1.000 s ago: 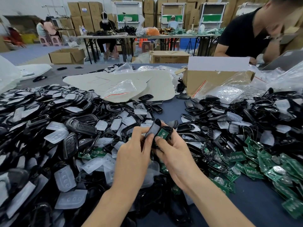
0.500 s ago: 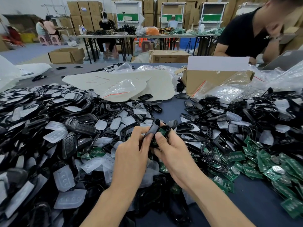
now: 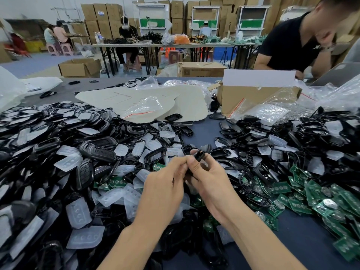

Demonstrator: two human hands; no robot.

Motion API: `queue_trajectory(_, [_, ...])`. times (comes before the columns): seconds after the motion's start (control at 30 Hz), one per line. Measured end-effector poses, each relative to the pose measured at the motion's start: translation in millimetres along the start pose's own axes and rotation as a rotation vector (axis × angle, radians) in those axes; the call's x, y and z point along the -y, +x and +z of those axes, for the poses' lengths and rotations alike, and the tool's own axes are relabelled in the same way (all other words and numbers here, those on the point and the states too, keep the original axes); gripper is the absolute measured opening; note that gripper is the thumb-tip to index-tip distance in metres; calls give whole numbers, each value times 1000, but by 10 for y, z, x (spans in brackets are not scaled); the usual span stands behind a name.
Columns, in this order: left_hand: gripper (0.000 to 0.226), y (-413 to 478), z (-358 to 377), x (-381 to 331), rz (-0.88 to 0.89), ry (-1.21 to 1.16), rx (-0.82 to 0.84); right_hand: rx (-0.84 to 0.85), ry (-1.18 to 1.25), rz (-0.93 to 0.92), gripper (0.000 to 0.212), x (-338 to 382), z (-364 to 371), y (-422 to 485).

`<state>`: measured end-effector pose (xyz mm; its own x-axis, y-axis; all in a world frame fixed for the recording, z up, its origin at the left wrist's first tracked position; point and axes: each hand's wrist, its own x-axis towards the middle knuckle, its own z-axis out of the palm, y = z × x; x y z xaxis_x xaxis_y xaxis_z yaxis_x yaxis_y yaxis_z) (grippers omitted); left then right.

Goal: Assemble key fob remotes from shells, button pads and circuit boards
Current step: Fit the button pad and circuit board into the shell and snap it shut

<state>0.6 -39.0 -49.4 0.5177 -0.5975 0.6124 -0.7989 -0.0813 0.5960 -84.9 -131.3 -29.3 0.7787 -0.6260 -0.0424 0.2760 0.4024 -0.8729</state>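
Note:
My left hand (image 3: 165, 189) and my right hand (image 3: 211, 183) meet at the middle of the table, both pinching one black key fob (image 3: 198, 155) between thumbs and fingertips. Its two shell halves look pressed together, and most of it is hidden by my fingers. Around them lie heaps of black shells (image 3: 97, 151), translucent white button pads (image 3: 78, 212) and green circuit boards (image 3: 323, 203), the boards mostly to the right.
A person in a black shirt (image 3: 288, 45) leans over the far right corner. An open cardboard box (image 3: 259, 94), clear plastic bags (image 3: 272, 112) and beige card sheets (image 3: 155, 102) sit at the back. Bare blue tabletop (image 3: 303, 232) shows at front right.
The open shell half held by my left hand has closed down onto the half with the green board. The board is no longer visible. Both hands stayed in place.

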Motion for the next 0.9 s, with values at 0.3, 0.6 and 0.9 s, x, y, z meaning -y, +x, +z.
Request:
queue_trajectory(0.3, [44,-28,91,24,113,159,45,-36,203,97,48,23,-6,36])
queue_trajectory(0.6, [20,-1,112,-20,168,127,-144,-52,433,135,46,-32,8,46])
queue_trajectory(0.9, [23,11,109,-25,153,94,-119,-33,436,61,29,-81,38,21])
